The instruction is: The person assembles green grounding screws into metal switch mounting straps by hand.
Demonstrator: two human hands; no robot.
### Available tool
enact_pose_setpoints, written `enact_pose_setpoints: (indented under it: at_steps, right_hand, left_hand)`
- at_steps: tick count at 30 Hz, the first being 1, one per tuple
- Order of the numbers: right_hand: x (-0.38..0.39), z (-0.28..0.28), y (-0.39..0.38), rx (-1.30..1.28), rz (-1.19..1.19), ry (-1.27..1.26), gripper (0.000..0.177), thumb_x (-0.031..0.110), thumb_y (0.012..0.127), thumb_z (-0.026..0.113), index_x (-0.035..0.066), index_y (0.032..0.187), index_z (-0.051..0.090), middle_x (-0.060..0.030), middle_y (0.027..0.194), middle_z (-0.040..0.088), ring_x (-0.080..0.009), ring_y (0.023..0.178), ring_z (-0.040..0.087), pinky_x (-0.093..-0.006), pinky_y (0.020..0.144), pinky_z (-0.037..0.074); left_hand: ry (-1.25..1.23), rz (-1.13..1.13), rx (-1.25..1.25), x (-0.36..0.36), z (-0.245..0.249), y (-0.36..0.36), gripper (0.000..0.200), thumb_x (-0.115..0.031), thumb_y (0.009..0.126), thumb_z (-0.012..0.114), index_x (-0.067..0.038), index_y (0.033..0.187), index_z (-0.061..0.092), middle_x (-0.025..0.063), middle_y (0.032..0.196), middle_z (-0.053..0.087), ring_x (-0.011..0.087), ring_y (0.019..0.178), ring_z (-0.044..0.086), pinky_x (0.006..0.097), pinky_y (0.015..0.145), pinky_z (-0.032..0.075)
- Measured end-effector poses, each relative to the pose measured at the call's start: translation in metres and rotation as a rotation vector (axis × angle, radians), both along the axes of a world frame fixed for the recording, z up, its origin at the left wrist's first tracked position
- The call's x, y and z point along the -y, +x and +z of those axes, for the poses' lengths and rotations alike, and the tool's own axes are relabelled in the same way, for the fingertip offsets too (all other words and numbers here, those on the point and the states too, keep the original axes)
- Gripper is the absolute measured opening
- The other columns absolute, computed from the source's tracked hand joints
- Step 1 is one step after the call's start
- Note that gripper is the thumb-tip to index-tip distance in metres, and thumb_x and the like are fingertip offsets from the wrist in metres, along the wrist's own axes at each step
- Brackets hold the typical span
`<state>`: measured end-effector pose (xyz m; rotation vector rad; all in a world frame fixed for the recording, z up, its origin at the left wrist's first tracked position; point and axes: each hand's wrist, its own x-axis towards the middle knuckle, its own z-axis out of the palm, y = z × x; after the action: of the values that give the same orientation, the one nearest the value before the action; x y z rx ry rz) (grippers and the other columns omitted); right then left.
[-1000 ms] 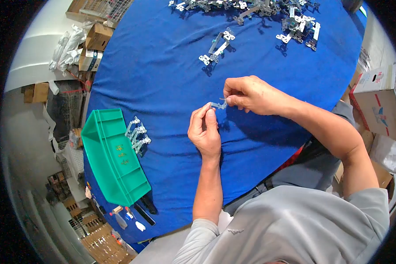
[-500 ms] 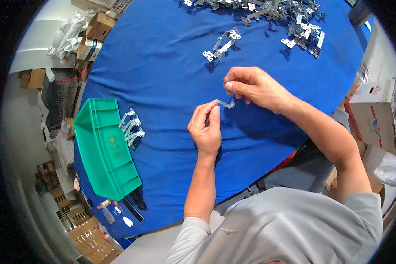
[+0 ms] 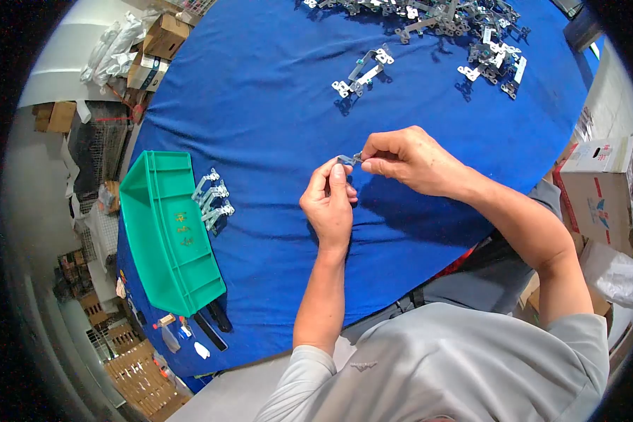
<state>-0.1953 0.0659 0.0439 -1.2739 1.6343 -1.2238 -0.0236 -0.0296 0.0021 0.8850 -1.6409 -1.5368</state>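
Observation:
A small bent metal bracket [image 3: 346, 160] is pinched between the thumb and fingers of my left hand [image 3: 330, 207], above the blue cloth. My right hand [image 3: 418, 163] is closed too, its thumb and forefinger pinched at the bracket's right end. Whether a tiny part also sits between those fingertips is hidden. To the left, several similar metal brackets [image 3: 212, 200] lie in a row beside the green plastic bin [image 3: 190, 264]. Another pair of joined brackets [image 3: 362, 72] rests on the cloth beyond my hands.
A large heap of metal brackets [image 3: 443, 20] covers the far edge of the blue cloth [image 3: 274, 91], with a smaller cluster [image 3: 496, 62] at its right. Small items and a black strip [image 3: 209, 330] lie below the bin. A cardboard box [image 3: 598, 190] stands at the right.
My right hand has come down and its pinched fingertips now meet the bracket's end, where before they were apart from it. My left hand keeps its hold on the bracket.

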Motion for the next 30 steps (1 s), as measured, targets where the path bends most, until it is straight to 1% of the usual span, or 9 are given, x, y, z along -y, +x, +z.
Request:
enact_pose_setpoints:
  at_steps: [5, 8, 11, 14, 17, 20, 23, 29, 30]
  right_hand:
    - [-0.002, 0.001, -0.003, -0.102, -0.009, -0.016, 0.018, 0.014, 0.095, 0.069, -0.002, 0.098, 0.064, -0.0132, 0.074, 0.066, -0.0201, 0.065, 0.06, -0.0372, 0.063, 0.048]
    - [-0.001, -0.002, -0.006, -0.162, -0.02, -0.018, 0.018, 0.014, 0.094, 0.069, -0.002, 0.098, 0.063, -0.0131, 0.074, 0.064, -0.0221, 0.066, 0.062, -0.0376, 0.063, 0.049]
    - [0.0, 0.0, -0.007, -0.147, -0.023, 0.027, 0.016, 0.012, 0.095, 0.067, -0.003, 0.096, 0.062, -0.0113, 0.074, 0.064, -0.0187, 0.067, 0.062, -0.0353, 0.064, 0.05]
    - [0.0, 0.002, -0.003, -0.023, -0.084, 0.009, 0.015, 0.014, 0.092, 0.068, 0.0, 0.097, 0.065, -0.0192, 0.084, 0.07, -0.0319, 0.078, 0.072, -0.0434, 0.068, 0.053]
    - [0.0, 0.007, -0.003, 0.067, -0.022, 0.05, 0.015, 0.013, 0.092, 0.068, 0.001, 0.101, 0.066, -0.017, 0.083, 0.07, -0.0301, 0.076, 0.07, -0.0416, 0.068, 0.053]
    - [0.001, -0.005, -0.006, -0.023, 0.021, 0.008, 0.017, 0.014, 0.093, 0.067, 0.001, 0.105, 0.065, -0.0137, 0.08, 0.068, -0.0267, 0.072, 0.066, -0.0378, 0.067, 0.052]
    - [0.002, -0.005, -0.004, -0.209, -0.051, -0.088, 0.018, 0.015, 0.095, 0.066, 0.001, 0.106, 0.064, -0.0108, 0.078, 0.066, -0.0234, 0.071, 0.064, -0.035, 0.066, 0.051]
    - [0.003, 0.003, -0.007, 0.097, -0.164, 0.047, 0.017, 0.017, 0.1, 0.061, 0.0, 0.103, 0.063, -0.0063, 0.081, 0.067, -0.0127, 0.072, 0.061, -0.0295, 0.065, 0.05]
    - [0.004, 0.005, -0.006, 0.131, -0.113, 0.104, 0.018, 0.017, 0.101, 0.061, 0.0, 0.103, 0.063, -0.0061, 0.082, 0.067, -0.0117, 0.072, 0.06, -0.029, 0.065, 0.05]
  left_hand:
    - [-0.09, 0.022, -0.009, 0.002, -0.006, 0.001, 0.016, -0.008, 0.1, 0.064, 0.002, 0.111, 0.07, 0.0065, 0.091, 0.071, 0.0046, 0.061, 0.056, 0.0203, 0.051, 0.047]
    - [-0.132, 0.005, -0.057, 0.003, -0.003, 0.001, 0.016, -0.004, 0.097, 0.067, 0.002, 0.112, 0.07, 0.004, 0.09, 0.068, 0.0044, 0.062, 0.056, 0.0201, 0.052, 0.045]
    - [-0.152, 0.011, -0.014, 0.003, -0.006, 0.002, 0.016, -0.002, 0.096, 0.068, 0.002, 0.111, 0.07, 0.0021, 0.091, 0.066, 0.0039, 0.062, 0.054, 0.0197, 0.051, 0.043]
    - [-0.258, 0.011, 0.061, 0.004, -0.006, 0.003, 0.015, -0.002, 0.095, 0.069, 0.002, 0.109, 0.071, 0.0018, 0.091, 0.066, 0.0049, 0.067, 0.056, 0.0203, 0.057, 0.045]
    - [-0.384, 0.007, 0.064, 0.003, -0.001, -0.001, 0.014, -0.002, 0.093, 0.07, 0.002, 0.106, 0.072, 0.002, 0.092, 0.066, 0.0066, 0.073, 0.058, 0.0213, 0.063, 0.047]
    - [-0.408, -0.01, 0.129, 0.002, 0.006, 0.0, 0.014, -0.002, 0.092, 0.071, 0.002, 0.105, 0.073, 0.0033, 0.092, 0.067, 0.0082, 0.079, 0.06, 0.0223, 0.069, 0.048]
    - [-0.35, -0.022, 0.103, 0.0, 0.007, 0.0, 0.013, -0.003, 0.092, 0.071, 0.001, 0.104, 0.074, 0.0044, 0.092, 0.067, 0.008, 0.078, 0.06, 0.0225, 0.069, 0.048]
    - [-0.43, 0.059, 0.048, 0.003, 0.002, 0.0, 0.013, -0.005, 0.094, 0.07, 0.001, 0.106, 0.072, 0.0029, 0.092, 0.067, 0.006, 0.074, 0.057, 0.0214, 0.064, 0.046]
    - [-0.34, 0.079, 0.025, 0.004, 0.002, 0.001, 0.013, -0.004, 0.093, 0.07, 0.001, 0.104, 0.072, 0.0047, 0.091, 0.067, 0.0081, 0.073, 0.059, 0.0233, 0.064, 0.048]
